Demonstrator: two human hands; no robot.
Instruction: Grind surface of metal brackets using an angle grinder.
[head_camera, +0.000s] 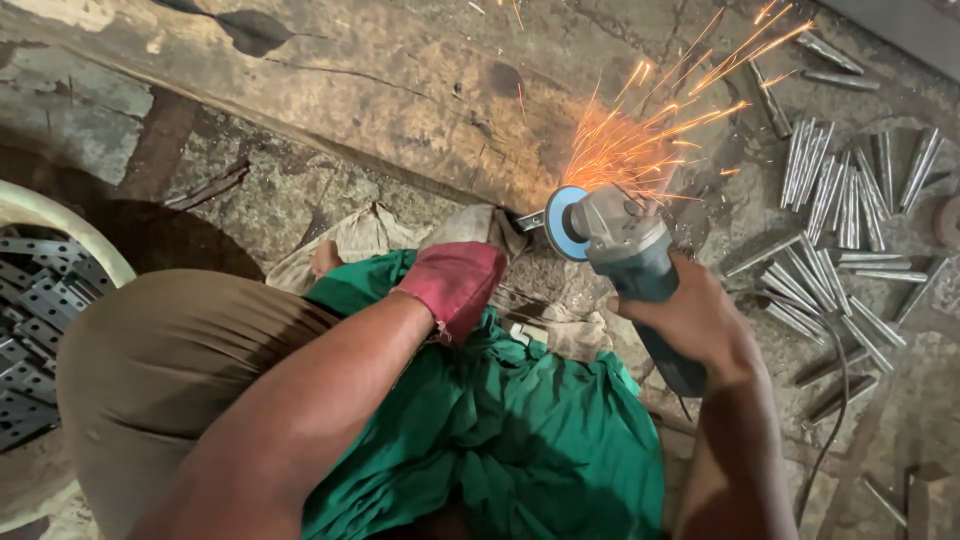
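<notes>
Your right hand (700, 315) grips the angle grinder (625, 250), fingers closed; your gloved left hand (455, 285) clamps the small metal piece (530, 218) against the disc, sparking. Cut rods (835, 190) lie right; flat pieces fill the basin (60, 225).

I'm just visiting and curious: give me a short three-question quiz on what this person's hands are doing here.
1. True or false: the right hand holds the grinder.
2. What covers the left hand? A) red cloth B) nothing C) a steel cap
3. Fill in: sparks fly away from the person, towards the ____ rods on the floor.

Key: 1 true; 2 A; 3 metal.
</notes>
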